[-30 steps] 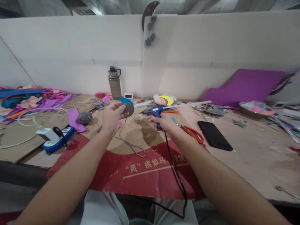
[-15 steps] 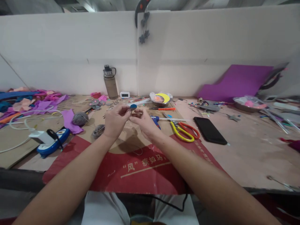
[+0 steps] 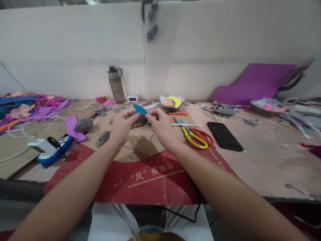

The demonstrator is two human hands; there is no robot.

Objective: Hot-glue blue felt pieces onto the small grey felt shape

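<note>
A white partition (image 3: 220,36) backs a crowded worktable (image 3: 265,164), its top strewn with craft scraps. Red-and-tan cardboard (image 3: 150,194) covers the near edge, printed with pale characters, while a purple sheet (image 3: 258,83) leans at the right rear. Over the cardboard, a worker's 2 bare hands meet: the left hand (image 3: 122,127) and the right hand (image 3: 162,127) each pinch a side of a small piece, thumbs and fingers narrowed on its edges. A capped bottle (image 3: 116,90) stands near the partition. To the right lie a black phone (image 3: 224,136) and, just beside it, scissors (image 3: 187,129) with 1 yellow handle and 1 red. Left of the hands sit 2 gray yarn balls (image 3: 84,125). Held between the hands, above the table, is the blue-and-gray piece (image 3: 139,109), blue tip uppermost, its lower part partly hidden by fingers. A little white clock (image 3: 132,99) rests behind.
</note>
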